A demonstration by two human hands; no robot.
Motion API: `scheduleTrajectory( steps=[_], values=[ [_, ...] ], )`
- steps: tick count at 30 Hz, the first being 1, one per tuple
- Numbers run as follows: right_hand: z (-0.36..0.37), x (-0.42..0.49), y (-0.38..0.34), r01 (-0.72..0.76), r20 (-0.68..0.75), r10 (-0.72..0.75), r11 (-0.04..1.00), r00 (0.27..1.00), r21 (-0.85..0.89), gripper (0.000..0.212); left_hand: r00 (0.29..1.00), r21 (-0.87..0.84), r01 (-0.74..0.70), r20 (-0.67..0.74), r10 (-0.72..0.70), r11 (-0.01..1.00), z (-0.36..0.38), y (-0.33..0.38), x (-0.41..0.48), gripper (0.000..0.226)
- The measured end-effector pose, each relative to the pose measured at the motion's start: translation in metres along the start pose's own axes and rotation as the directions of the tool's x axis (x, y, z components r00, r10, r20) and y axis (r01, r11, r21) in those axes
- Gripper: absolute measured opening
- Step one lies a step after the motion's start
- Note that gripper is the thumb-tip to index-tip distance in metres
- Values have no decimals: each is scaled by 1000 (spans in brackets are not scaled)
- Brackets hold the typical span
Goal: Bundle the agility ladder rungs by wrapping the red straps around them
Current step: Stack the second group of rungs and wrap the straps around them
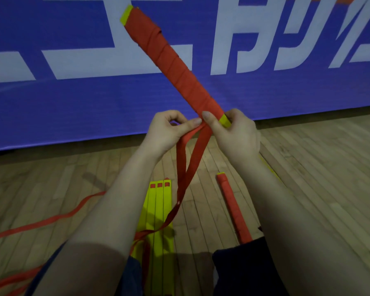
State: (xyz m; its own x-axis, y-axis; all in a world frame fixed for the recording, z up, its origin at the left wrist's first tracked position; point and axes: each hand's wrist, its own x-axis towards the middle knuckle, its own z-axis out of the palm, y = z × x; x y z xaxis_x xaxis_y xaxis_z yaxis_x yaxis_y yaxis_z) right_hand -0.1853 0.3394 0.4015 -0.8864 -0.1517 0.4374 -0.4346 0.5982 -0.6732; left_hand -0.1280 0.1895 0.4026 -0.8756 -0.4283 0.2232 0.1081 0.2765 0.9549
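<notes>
A bundle of yellow ladder rungs (171, 60), wound almost end to end in red strap, slants up and away from my hands. My right hand (233, 135) grips its near yellow end, thumb on the last red turn. My left hand (169, 131) pinches the loose red strap (186, 167) right beside the bundle. From there two strap lengths hang down to the floor. Three bare yellow rungs (158, 210) lie side by side on the floor between my arms.
A second strap-wrapped bundle (233, 206) lies on the wooden floor (318, 167) to the right. More red strap (41, 221) trails off left. A blue banner with white lettering (73, 103) stands just ahead. My dark-clothed knees are at the bottom.
</notes>
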Motion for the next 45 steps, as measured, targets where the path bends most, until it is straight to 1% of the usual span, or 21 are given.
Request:
scheduleTrajectory(
  steps=[2, 5, 8, 10, 15, 18, 21, 23, 24, 26, 28, 31, 32, 33, 35, 36, 39, 41, 42, 44, 45],
  values=[
    [0, -1, -1, 23, -31, -25, 999, 999, -40, 60, 996, -58, 41, 83, -36, 997, 1, 2, -1, 34],
    [0, -3, -3, -9, -60, 9, 1000, 998, -1, 59, 970, -142, 138, 220, -105, 980, 5, 2, -5, 27],
    [1, -2, -4, -87, -56, 93, 991, 994, 102, 56, 970, -175, 154, 216, -114, 972, 9, 1, -7, 17],
    [1, 0, -4, -134, -24, 141, 973, 990, 186, 54, 971, -208, 141, 219, -94, 968, 10, 1, -6, 12],
    [7, 2, -2, -206, 71, 194, 926, 978, 315, 67, 908, -297, 243, 404, -109, 923, 4, 5, -9, 16],
    [8, 1, -2, -239, 123, 208, 901, 970, 362, 68, 910, -282, 236, 400, -110, 930, 1, 6, -8, 21],
    [3, 0, -8, -393, 261, 299, 773, 918, 498, 61, 935, -293, 199, 344, -91, 935, -4, 6, -5, 27],
    [-5, -4, -16, -529, 412, 341, 649, 845, 547, 54, 936, -302, 180, 345, -69, 936, -7, 7, -4, 26],
    [-8, -6, -19, -575, 477, 341, 619, 810, 534, 56, 936, -313, 176, 347, -60, 933, -8, 7, -4, 25],
    [-9, -8, -19, -630, 578, 310, 586, 755, 510, 60, 937, -347, 178, 346, -51, 921, -11, 9, -4, 23],
    [-7, -10, -21, -644, 639, 248, 568, 728, 513, 55, 939, -380, 187, 340, -52, 906, -14, 11, -3, 21],
    [-8, -12, -21, -591, 670, 99, 576, 736, 565, 26, 949, -381, 200, 306, -81, 903, -19, 14, -2, 15],
    [-8, -13, -21, -570, 668, 51, 571, 742, 590, 12, 953, -366, 201, 289, -94, 909, -20, 14, -2, 16],
    [-8, -14, -22, -559, 665, 26, 567, 746, 605, 6, 956, -327, 189, 278, -97, 926, -20, 14, -2, 15],
    [-7, -16, -22, -562, 656, 52, 568, 753, 601, 21, 957, -210, 137, 281, -74, 968, -18, 13, -2, 8],
    [-6, -16, -24, -571, 649, 78, 562, 756, 598, 22, 958, -181, 110, 280, -56, 977, -16, 12, -2, 6],
    [-4, -16, -26, -604, 642, 106, 482, 759, 635, 28, 973, -164, 55, 229, -17, 985, -8, 12, -3, 7],
    [-4, -17, -29, -607, 656, 29, 412, 754, 680, 28, 980, -153, 53, 197, -22, 987, -3, 13, -4, 21],
    [-3, -18, -30, -615, 676, -46, 373, 736, 695, 24, 980, -176, 53, 200, -17, 983, -1, 13, -5, 36],
    [-5, -20, -33, -654, 717, -199, 303, 668, 693, 27, 975, -220, 46, 221, 4, 975, 2, 13, -5, 63],
    [-5, -20, -34, -674, 730, -262, 280, 631, 683, 31, 971, -222, 39, 237, 15, 974, 1, 12, -5, 66]
  ],
)
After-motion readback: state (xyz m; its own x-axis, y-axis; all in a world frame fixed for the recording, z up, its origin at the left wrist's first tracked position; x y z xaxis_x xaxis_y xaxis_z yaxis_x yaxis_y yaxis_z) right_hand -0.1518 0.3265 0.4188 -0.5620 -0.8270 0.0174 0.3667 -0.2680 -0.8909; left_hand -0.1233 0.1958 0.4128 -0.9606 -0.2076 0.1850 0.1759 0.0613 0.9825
